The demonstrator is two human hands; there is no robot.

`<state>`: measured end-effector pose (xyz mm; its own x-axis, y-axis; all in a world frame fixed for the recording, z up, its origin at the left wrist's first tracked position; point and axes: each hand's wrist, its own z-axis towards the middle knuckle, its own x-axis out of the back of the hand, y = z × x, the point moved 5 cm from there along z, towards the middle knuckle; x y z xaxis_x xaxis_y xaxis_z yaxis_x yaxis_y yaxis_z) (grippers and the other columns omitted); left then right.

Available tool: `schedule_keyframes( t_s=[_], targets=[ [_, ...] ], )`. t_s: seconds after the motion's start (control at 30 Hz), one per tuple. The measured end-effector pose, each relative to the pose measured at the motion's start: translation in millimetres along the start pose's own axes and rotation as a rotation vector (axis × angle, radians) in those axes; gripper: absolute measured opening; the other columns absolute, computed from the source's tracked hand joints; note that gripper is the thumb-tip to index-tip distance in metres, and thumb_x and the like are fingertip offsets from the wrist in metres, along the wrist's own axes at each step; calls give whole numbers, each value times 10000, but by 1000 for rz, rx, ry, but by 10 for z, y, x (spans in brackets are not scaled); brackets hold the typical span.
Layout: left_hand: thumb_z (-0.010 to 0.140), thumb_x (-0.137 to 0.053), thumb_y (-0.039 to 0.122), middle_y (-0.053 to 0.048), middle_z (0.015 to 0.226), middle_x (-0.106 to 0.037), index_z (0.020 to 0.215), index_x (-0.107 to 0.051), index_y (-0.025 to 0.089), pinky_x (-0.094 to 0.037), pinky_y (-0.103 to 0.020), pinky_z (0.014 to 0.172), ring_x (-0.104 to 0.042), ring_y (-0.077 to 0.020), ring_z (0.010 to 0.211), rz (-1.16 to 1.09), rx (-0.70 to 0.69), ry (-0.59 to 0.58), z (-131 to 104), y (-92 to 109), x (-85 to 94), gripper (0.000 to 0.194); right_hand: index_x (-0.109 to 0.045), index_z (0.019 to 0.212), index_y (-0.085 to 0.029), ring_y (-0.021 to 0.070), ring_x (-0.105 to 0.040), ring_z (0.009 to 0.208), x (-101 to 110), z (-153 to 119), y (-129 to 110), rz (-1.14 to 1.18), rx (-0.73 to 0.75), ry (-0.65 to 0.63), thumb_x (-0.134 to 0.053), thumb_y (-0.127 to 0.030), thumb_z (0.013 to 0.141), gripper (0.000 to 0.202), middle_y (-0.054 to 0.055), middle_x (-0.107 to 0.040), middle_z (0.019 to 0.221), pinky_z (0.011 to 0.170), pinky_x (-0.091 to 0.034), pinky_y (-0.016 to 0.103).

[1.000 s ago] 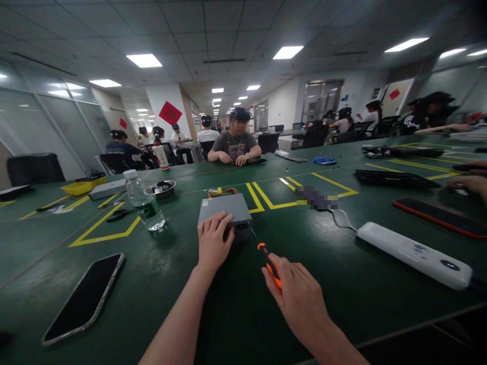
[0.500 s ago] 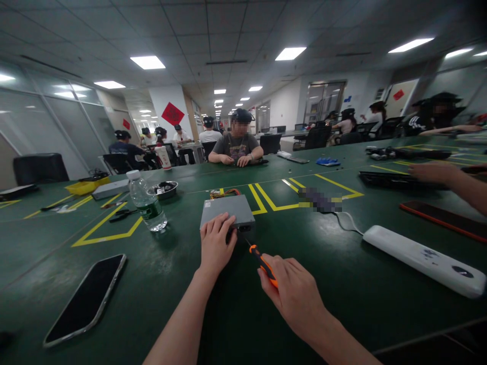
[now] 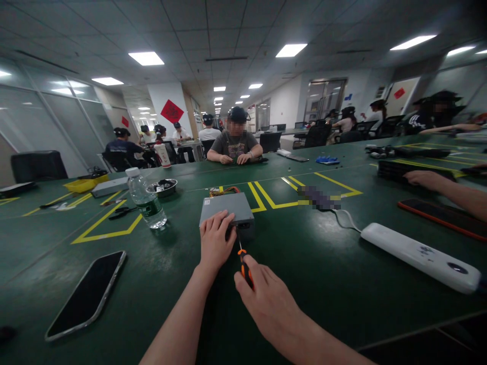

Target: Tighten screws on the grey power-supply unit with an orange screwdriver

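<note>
A grey metal box (image 3: 227,208) lies on the green table (image 3: 327,274) in front of me, with orange and yellow wires at its far end. My left hand (image 3: 215,243) rests on its near left corner, fingers curled over the edge. My right hand (image 3: 262,299) grips an orange and black screwdriver (image 3: 245,266). The thin shaft points at the near face of the box, its tip at or just short of it.
A black phone (image 3: 87,294) lies at the near left, a water bottle (image 3: 145,199) left of the box. A white power strip (image 3: 420,257) and its cable sit at the right, beside another person's arm (image 3: 445,188) and an orange-edged phone (image 3: 443,217). Several people sit at the tables beyond.
My right hand has swung the screwdriver left and forward, so its tip now points at the box's near face. My left hand stays on the box. The arm at the right has shifted.
</note>
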<state>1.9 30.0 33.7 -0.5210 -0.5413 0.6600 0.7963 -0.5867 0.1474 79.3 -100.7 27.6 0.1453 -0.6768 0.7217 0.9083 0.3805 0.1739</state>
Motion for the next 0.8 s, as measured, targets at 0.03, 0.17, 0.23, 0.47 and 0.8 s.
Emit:
schedule_keyframes(
  t_s=[0.03, 0.17, 0.23, 0.47, 0.8],
  targets=[
    [827, -514, 261, -34, 1213, -570, 1150, -547, 294, -310, -421, 956, -481, -229, 1126, -1, -1, 1, 0, -1, -1, 327, -555, 981, -154, 239, -630, 812, -26, 8, -16, 9, -13, -1, -552, -89, 747, 243, 202, -594, 1057, 679, -502, 320],
    [831, -509, 263, -24, 1223, -564, 1146, -544, 292, -306, -410, 959, -476, -223, 1134, 6, 5, -3, -1, -12, -10, 319, -570, 983, -96, 264, -607, 907, -31, 50, -28, 33, 147, -52, -577, -108, 741, 242, 243, -585, 1071, 742, -491, 332],
    [833, -505, 263, -19, 1223, -565, 1144, -543, 294, -300, -407, 960, -475, -221, 1133, 7, 5, -6, -1, -13, -16, 315, -560, 1026, -91, 219, -611, 827, 47, 87, 50, 48, 214, -53, -497, -107, 802, 233, 226, -565, 1131, 701, -486, 320],
    [833, -504, 259, -24, 1229, -560, 1150, -539, 287, -301, -403, 962, -469, -217, 1141, 5, 1, -10, -1, -4, -10, 320, -567, 936, -157, 138, -579, 670, 207, 129, 358, 257, 479, 82, -418, -237, 921, 170, 112, -629, 978, 607, -451, 265],
    [831, -508, 250, -31, 1238, -553, 1153, -538, 290, -292, -407, 964, -460, -219, 1150, -7, 13, -13, -9, -11, -11, 326, -472, 1067, -126, 167, -631, 829, 59, 2, 425, 471, 438, 192, -439, -349, 923, 267, 174, -615, 1078, 640, -476, 283]
  ],
)
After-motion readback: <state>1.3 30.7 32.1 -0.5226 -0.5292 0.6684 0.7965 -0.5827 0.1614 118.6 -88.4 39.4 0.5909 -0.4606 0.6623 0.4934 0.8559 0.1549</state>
